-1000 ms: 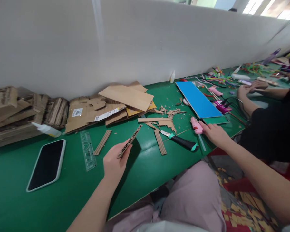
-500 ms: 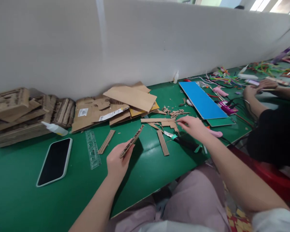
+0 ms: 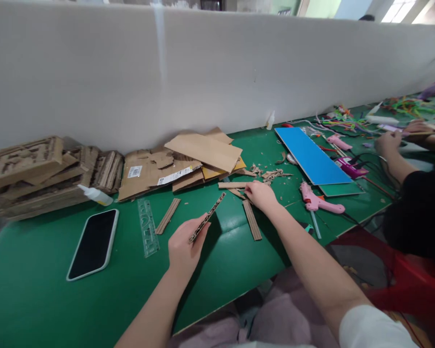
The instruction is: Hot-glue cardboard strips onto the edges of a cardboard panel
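Observation:
My left hand (image 3: 186,241) is closed on a thick piece of corrugated cardboard (image 3: 207,217), held up off the table with its fluted edge toward me. My right hand (image 3: 261,194) is on the table, fingers pinched together at the cardboard scraps; what is between the fingertips is hidden. A flat cardboard strip (image 3: 232,185) pokes out to the left of those fingers. Just below them lies a ridged cardboard strip (image 3: 252,221), and another ridged strip (image 3: 168,216) rests left of my left hand. My right forearm covers most of a utility knife, leaving its teal end (image 3: 308,228) visible.
A phone (image 3: 93,245), a clear ruler (image 3: 148,228) and a glue bottle (image 3: 95,194) lie at left. Cardboard sheets (image 3: 203,152) are stacked by the wall. Rightward are a pink glue gun (image 3: 321,203), a blue board (image 3: 311,154) and another person's hands (image 3: 389,142).
My right hand has moved left and down from the cut-out cardboard scraps, its fingers now pinched. My left hand still holds the cardboard piece. The view has shifted slightly, revealing the pink glue gun.

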A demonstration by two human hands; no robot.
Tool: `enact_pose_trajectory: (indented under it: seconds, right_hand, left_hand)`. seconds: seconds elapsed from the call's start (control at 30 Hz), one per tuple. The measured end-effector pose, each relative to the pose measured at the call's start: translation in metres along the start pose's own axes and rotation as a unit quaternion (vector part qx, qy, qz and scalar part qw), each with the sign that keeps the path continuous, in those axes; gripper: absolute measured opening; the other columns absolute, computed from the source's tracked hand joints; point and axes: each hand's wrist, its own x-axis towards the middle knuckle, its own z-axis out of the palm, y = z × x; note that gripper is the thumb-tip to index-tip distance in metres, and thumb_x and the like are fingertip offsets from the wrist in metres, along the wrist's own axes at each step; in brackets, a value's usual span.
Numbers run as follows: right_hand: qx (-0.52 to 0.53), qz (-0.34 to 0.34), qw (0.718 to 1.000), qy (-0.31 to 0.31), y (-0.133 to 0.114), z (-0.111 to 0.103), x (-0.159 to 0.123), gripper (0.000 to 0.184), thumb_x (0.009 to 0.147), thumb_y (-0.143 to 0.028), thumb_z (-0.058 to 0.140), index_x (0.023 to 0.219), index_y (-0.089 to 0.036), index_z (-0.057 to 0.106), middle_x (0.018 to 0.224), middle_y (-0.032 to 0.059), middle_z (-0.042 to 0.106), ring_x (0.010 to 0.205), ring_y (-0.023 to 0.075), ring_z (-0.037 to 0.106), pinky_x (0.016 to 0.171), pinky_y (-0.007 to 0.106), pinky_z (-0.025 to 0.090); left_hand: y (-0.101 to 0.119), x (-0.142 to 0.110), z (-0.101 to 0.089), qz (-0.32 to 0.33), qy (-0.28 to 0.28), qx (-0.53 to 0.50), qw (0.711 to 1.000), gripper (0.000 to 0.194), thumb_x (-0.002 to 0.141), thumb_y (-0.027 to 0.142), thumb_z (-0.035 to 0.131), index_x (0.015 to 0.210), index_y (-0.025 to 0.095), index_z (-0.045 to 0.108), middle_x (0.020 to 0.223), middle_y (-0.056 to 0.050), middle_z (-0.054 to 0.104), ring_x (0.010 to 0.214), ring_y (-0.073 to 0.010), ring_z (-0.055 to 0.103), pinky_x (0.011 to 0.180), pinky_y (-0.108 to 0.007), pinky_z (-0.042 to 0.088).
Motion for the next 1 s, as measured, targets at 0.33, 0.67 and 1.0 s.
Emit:
enact_pose_trajectory:
  seconds: [0.33,0.67,1.0]
  right_hand:
    - [0.138,0.05,0.986,0.073,0.078,-0.055,0.001,0.029,0.084,-0.019,0.038,0.104,-0.015,0.058,0.075,0.0046,0.067,0.06,0.0126,0.061,0.059,0.026,0.049]
    - [0.054,0.003,0.998,-0.037,0.068,-0.048,0.103,0.03,0.088,-0.033,0.049,0.113,-0.017,0.054,0.112,0.0075,0.057,0.093,0.0168,0.058,0.079,0.037,0.05]
    - [-0.082,-0.036,0.993,-0.073,0.07,-0.029,0.126,0.032,0.087,-0.033,0.051,0.115,-0.017,0.053,0.116,0.0079,0.055,0.098,0.0184,0.057,0.082,0.04,0.049]
  left_hand:
    - [0.001,0.001,-0.002,0.009,-0.018,0.02,1.0,0.02,0.077,0.015,0.063,0.098,0.017,0.066,0.083,-0.004,0.069,0.072,-0.0151,0.066,0.067,-0.023,0.051]
    - [0.001,0.004,-0.003,-0.017,-0.022,0.011,1.0,0.017,0.081,0.017,0.059,0.096,0.017,0.066,0.082,-0.004,0.069,0.072,-0.0143,0.066,0.067,-0.022,0.052]
    - [0.002,0.003,-0.002,-0.013,-0.023,-0.032,0.999,0.016,0.08,0.015,0.059,0.094,0.018,0.065,0.084,-0.005,0.07,0.076,-0.0162,0.066,0.069,-0.027,0.054]
